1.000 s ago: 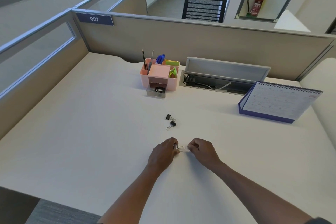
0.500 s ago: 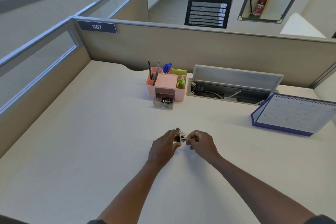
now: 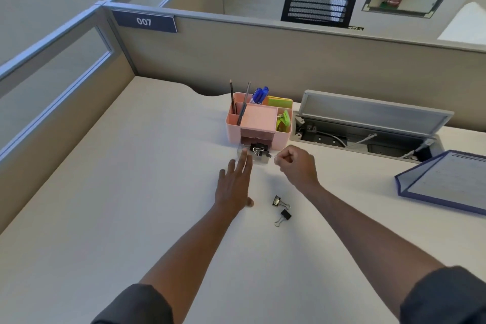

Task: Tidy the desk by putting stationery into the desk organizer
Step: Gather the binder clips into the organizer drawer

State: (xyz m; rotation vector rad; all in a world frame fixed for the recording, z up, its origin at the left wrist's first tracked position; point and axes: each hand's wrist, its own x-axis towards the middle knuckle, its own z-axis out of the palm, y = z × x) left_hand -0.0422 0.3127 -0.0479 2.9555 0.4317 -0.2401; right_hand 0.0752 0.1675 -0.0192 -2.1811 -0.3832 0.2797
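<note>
The pink desk organizer [image 3: 259, 119] stands at the back of the desk with pencils, blue pens [image 3: 259, 94] and green sticky notes in it. Its clear drawer [image 3: 263, 160] is pulled out at the front and holds black binder clips [image 3: 259, 149]. My left hand [image 3: 234, 185] lies flat and open, its fingertips at the drawer's left front. My right hand [image 3: 297, 166] is curled shut, with pinched fingertips at the drawer's right corner and nothing visible in them. Two black binder clips [image 3: 280, 201] [image 3: 284, 216] lie on the desk between my forearms.
An open cable tray [image 3: 368, 137] with its raised lid sits right of the organizer. A blue desk calendar [image 3: 444, 181] stands at the far right. Beige partition walls [image 3: 263, 60] close off the desk at the back and the left.
Both hands moved forward from the desk's middle to the organizer's drawer. The binder clip held between them is out of my hands, and my left hand has opened flat.
</note>
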